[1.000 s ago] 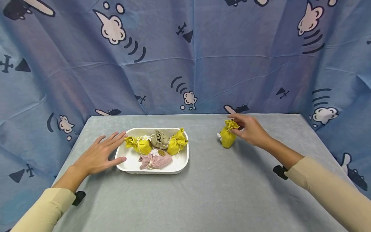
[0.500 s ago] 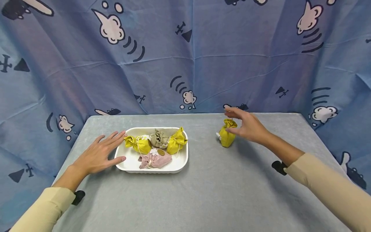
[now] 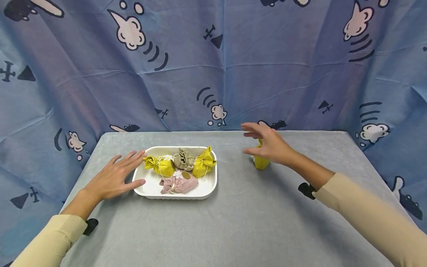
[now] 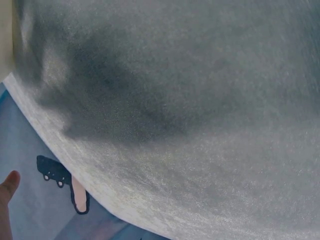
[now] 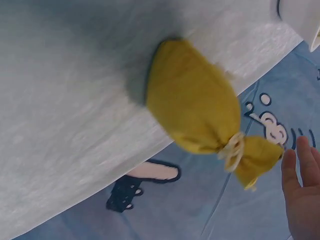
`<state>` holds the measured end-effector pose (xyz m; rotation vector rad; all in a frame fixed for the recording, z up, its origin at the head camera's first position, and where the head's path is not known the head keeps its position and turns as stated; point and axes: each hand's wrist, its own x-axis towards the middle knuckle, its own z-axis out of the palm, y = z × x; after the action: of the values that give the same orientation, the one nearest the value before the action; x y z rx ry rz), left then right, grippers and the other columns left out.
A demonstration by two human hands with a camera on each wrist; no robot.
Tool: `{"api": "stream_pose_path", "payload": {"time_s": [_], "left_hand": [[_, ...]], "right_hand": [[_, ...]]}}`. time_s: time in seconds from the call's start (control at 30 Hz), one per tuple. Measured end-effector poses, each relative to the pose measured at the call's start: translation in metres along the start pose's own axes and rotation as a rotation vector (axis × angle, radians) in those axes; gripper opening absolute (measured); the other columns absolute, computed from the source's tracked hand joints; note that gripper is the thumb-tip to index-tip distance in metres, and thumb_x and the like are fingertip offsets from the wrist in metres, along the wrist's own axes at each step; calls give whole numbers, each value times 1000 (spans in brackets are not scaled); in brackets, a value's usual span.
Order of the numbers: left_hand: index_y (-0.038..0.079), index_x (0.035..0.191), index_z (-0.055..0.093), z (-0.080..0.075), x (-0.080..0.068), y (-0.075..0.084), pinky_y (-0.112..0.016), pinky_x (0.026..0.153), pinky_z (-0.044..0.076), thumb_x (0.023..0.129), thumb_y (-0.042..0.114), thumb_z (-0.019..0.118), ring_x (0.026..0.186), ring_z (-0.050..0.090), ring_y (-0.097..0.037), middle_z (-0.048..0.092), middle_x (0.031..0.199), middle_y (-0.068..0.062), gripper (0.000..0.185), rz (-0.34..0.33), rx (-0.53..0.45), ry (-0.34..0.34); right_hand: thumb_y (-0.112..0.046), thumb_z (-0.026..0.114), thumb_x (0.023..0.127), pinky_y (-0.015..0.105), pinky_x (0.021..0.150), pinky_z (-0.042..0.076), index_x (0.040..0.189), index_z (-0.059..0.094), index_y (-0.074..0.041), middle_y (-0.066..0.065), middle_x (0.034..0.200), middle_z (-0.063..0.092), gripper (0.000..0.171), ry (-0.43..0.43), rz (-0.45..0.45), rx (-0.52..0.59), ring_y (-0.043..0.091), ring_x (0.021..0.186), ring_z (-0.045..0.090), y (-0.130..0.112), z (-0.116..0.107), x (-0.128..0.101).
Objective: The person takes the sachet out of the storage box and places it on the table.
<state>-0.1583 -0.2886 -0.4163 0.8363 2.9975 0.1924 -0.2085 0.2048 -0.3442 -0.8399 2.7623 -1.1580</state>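
A yellow drawstring pouch (image 5: pixel 195 100) stands upright on the table at the right, its neck tied with a pale cord. In the head view my right hand (image 3: pixel 267 144) hovers in front of it with fingers spread and nothing held, hiding most of the pouch. My left hand (image 3: pixel 115 176) lies with straight, spread fingers over the left rim of a white tray (image 3: pixel 208 191). Inside the tray are a yellow pouch (image 3: pixel 163 168) at the left, an olive pouch (image 3: pixel 182 159) at the back, another yellow pouch (image 3: pixel 203 165) at the right and a pink pouch (image 3: pixel 180 184) in front.
A grey cloth covers the table (image 3: pixel 227 230). Behind its far edge hangs a blue patterned curtain (image 3: pixel 186 44), which also runs along both sides. In the right wrist view, part of the tray (image 5: pixel 300 15) shows at the top right corner.
My right hand has let go of the yellow pouch, its fingers spreading, and has moved left in front of it. The pouch stays where it stood. My left hand has not moved.
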Motion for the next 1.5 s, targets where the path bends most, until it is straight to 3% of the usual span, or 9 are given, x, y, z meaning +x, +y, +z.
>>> {"api": "stream_pose_path", "payload": {"time_s": [0.63,1.5], "left_hand": [[11,157,31,2,-1,-1,-68,112,20,92,60,57,147,26,-37,23,164,-7,85,0,-2,4],[13,158,30,3,-1,-3,-66,113,19,93,58,57,147,26,-37,25,164,-9,84,7,-22,20]], "right_hand": [[-6,86,76,41,102,49,143,49,-1,17,144,53,77,-48,-98,104,28,120,62,-23,43,15],[-6,87,75,39,106,45,145,48,-1,15,148,50,80,-129,-95,170,30,125,59,-32,79,30]]}}
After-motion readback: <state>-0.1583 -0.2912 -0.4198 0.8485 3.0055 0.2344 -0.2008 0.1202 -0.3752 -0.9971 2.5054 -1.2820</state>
